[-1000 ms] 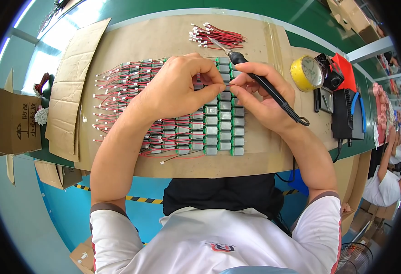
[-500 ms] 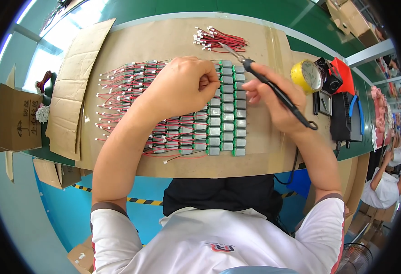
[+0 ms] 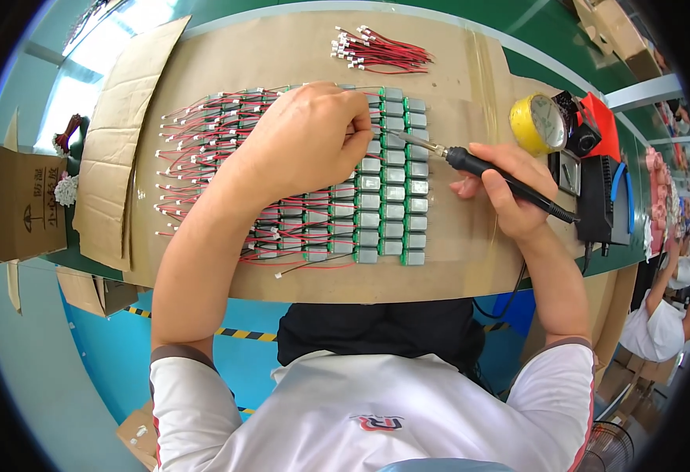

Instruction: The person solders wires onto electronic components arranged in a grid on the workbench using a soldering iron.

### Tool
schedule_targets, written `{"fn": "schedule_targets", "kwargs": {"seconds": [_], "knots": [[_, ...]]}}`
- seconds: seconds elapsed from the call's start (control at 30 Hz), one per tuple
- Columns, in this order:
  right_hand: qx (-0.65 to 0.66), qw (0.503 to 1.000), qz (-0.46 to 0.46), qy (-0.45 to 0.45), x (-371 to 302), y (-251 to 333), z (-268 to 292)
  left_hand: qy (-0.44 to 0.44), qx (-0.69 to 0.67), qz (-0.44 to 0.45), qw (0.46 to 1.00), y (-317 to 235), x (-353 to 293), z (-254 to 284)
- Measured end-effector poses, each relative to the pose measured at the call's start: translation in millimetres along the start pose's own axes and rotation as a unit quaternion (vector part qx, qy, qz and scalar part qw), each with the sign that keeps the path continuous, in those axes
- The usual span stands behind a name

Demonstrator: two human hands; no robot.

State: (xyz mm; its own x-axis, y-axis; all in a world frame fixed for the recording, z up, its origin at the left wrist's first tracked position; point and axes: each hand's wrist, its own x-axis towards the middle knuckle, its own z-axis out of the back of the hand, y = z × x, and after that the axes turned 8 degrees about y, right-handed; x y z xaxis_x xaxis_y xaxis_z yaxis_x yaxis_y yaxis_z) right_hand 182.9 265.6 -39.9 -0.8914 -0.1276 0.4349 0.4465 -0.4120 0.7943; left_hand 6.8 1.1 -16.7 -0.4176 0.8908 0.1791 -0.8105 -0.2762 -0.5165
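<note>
Left hand (image 3: 311, 138) and right hand (image 3: 522, 189) are both out over the tabletop (image 3: 290, 47), the first curled in on itself, the second closed around a soldering iron (image 3: 474, 164). Going from the left, a creased cardboard sheet (image 3: 125, 141) lies at the end, and near it fan the wired leads (image 3: 203, 151), red and black, their white plugs pointing left. They look light and limp and should bend anywhere, but a tug could strain their joints; the plugs seem the safest part to pinch. Next come the grey blocks (image 3: 392, 193), in close rows across the middle of the tabletop, with green strips along their edges. These look small, stiff and light, likely to slide if nudged, and are best taken by the grey sides.

Over the far part of these rows is the left hand, thumb drawn against the bent forefinger with hardly any gap; whether something is pinched there cannot be told. Farther off lies a loose bundle (image 3: 388, 53) of similar leads, apart from the blocks. To the right, the iron's metal tip reaches left over the rightmost columns; contact with a block cannot be made out. Stiff, and presumably hot at that end, it wants holding by the black handle alone. That is where the right hand has it, thumb and forefinger along the handle. Farther right sits a yellow tape roll (image 3: 527, 126).
</note>
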Motion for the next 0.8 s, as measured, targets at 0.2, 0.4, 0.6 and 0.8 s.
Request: {"fn": "schedule_targets", "kwargs": {"seconds": [0.2, 0.4, 0.6, 0.8], "knots": [[-0.022, 1.000, 0.014, 0.011, 2.1, 2.8, 0.0, 0.002, -0.009, 0.000, 1.000, -1.0, 0.6, 0.3], [-0.027, 0.999, 0.016, 0.015, 3.9, 2.9, -0.5, 0.003, -0.006, 0.002, 1.000, 0.9, -0.5, -0.3], [-0.033, 0.999, 0.021, 0.019, 4.0, 4.3, -0.5, 0.003, 0.000, -0.001, 1.000, -0.3, 0.6, -0.2], [-0.035, 0.999, 0.022, 0.021, 4.0, 3.4, 0.0, 0.000, 0.005, 0.004, 1.000, -0.8, 0.7, -1.1]]}}
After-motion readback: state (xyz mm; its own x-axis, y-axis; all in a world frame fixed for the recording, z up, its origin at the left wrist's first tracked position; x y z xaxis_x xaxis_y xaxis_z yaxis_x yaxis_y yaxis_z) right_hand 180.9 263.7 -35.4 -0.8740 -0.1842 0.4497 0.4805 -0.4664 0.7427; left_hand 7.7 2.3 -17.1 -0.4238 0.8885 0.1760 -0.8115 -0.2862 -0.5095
